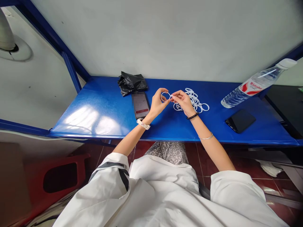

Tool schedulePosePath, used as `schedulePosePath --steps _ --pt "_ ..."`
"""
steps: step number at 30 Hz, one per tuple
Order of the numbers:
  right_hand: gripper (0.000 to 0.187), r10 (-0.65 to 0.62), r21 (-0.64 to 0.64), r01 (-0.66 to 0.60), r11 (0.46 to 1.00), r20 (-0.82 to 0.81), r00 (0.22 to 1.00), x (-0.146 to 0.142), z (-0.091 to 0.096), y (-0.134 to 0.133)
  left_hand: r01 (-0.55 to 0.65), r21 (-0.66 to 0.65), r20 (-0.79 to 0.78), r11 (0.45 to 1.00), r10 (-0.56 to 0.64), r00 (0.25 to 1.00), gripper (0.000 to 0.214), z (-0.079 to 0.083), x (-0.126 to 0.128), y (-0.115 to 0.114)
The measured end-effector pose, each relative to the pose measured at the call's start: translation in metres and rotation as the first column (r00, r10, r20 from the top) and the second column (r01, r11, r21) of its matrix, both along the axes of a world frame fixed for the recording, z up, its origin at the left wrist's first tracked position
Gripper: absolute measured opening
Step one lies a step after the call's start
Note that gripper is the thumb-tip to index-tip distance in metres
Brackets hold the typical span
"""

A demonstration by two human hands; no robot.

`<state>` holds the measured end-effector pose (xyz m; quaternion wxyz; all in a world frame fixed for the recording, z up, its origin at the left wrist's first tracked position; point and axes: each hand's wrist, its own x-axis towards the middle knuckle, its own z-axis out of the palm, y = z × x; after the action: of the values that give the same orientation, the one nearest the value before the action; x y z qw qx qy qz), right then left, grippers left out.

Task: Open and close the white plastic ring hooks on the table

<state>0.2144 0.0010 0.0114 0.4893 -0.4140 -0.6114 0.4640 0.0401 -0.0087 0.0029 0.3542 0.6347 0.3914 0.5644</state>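
A thin white ring [162,96] is held up over the blue table [111,94]. My left hand [158,102] curves around it, thumb and fingers closed on its rim. At the ring's right edge, my right hand [182,100] pinches with thumb and fingertips, which touch the ring; any small part between those fingertips is too small to make out. Behind and beside my right hand lies a loose heap of similar white rings [204,107], partly hidden by that hand.
A phone with its screen lit [141,105] lies left of my left hand, below a crumpled black plastic bag [132,82]. On the right stand a water bottle [251,85] and a dark flat object [240,121]. A red plastic chair [81,167] is at lower left.
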Motion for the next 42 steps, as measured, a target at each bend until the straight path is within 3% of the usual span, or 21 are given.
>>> schedulePosePath --steps 12,18,22,27,35,42 --pt "0.048 0.006 0.071 -0.007 0.997 0.011 1.0 -0.001 -0.005 0.005 0.073 -0.076 -0.065 0.994 -0.078 0.995 0.024 0.01 0.004 -0.006" --pt "0.043 -0.005 0.102 0.003 0.995 0.021 1.0 0.001 -0.004 0.005 0.069 -0.178 0.033 0.982 -0.064 0.997 0.031 0.012 -0.001 -0.004" --pt "0.038 -0.024 0.22 -0.004 0.976 0.124 0.992 -0.001 -0.003 0.002 0.146 -0.238 0.138 0.96 -0.115 0.984 0.029 0.014 -0.004 -0.001" --pt "0.031 -0.113 0.348 0.014 0.937 0.264 0.958 -0.004 -0.002 -0.001 0.164 -0.255 0.158 0.953 -0.126 0.979 0.027 0.017 -0.005 -0.001" --pt "0.036 -0.184 0.489 -0.038 0.871 0.397 0.899 -0.004 -0.001 -0.003 0.173 -0.242 0.175 0.955 -0.132 0.976 0.027 0.019 -0.006 -0.001" --pt "0.038 -0.23 0.535 -0.028 0.845 0.408 0.884 -0.004 -0.001 -0.006 0.193 -0.159 0.093 0.968 -0.18 0.979 0.043 0.023 -0.008 -0.004"
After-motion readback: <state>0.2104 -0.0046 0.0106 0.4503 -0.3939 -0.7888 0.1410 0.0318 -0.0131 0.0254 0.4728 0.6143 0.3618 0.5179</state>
